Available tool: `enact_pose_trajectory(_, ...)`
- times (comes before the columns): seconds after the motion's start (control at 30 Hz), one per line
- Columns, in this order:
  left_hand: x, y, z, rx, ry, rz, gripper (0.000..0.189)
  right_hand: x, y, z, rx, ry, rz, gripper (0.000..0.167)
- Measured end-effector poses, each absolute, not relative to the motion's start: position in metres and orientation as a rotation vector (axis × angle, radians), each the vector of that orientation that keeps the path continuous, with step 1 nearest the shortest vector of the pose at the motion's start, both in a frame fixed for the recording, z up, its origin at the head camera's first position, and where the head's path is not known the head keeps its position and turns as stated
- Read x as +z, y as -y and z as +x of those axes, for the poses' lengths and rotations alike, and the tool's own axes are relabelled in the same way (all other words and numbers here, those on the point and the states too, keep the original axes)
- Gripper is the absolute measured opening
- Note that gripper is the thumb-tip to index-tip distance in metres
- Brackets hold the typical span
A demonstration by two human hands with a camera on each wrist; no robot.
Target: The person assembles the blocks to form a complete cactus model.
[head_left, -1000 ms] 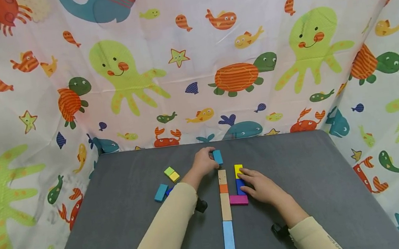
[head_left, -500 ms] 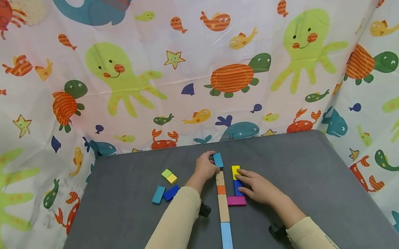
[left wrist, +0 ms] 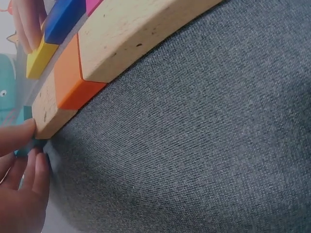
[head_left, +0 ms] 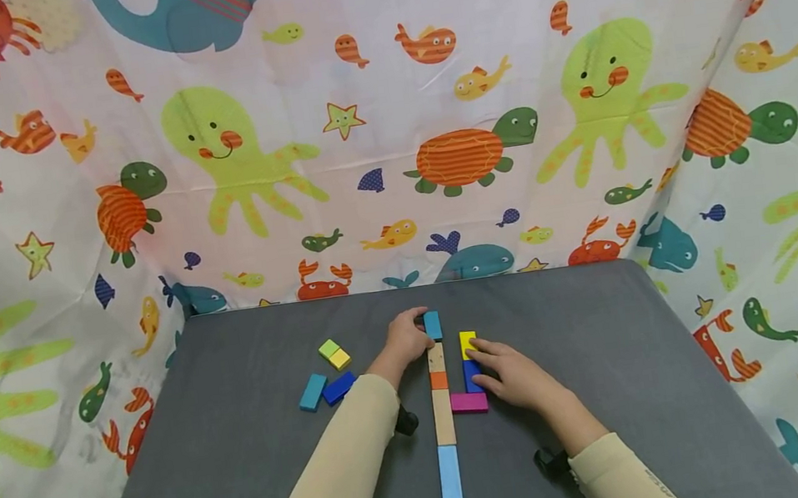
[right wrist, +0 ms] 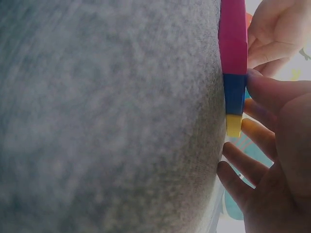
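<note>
In the head view my left hand (head_left: 405,339) pinches a teal block (head_left: 432,324) at the far end of a straight row. Down this row come a short wooden block (head_left: 435,357), an orange block (head_left: 438,381), a longer wooden block (head_left: 443,417) and a light blue block (head_left: 450,479). The left wrist view has the thumb (left wrist: 17,136) by the wooden block's end, the teal block mostly hidden. Relaxed fingers of my right hand (head_left: 517,372) touch a yellow block (head_left: 466,343) and a blue block (head_left: 471,374). A magenta block (head_left: 469,402) bridges toward the row.
Left of the row lie a green block (head_left: 329,348), a small yellow block (head_left: 340,359), another teal block (head_left: 313,392) and another blue block (head_left: 339,388). The grey table (head_left: 249,487) ends at a sea-animal curtain (head_left: 351,171) behind.
My left hand has drawn the teal block nearer, closing its gap to the short wooden block. The right hand stays by the yellow and blue blocks. The view has shifted slightly.
</note>
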State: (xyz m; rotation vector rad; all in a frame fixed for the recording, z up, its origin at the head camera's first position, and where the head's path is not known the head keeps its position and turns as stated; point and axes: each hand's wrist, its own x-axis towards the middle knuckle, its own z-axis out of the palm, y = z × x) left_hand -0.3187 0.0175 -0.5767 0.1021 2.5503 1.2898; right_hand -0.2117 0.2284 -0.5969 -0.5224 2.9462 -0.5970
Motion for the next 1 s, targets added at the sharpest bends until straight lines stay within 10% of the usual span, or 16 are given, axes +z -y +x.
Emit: enact_pose_trajectory(1.0,-0.590,0.025,-0.315,1.398,-2.666,0.354,0.043,-0.597,-0.228,-0.212,-0.610,-2.941,-0.551,0.056)
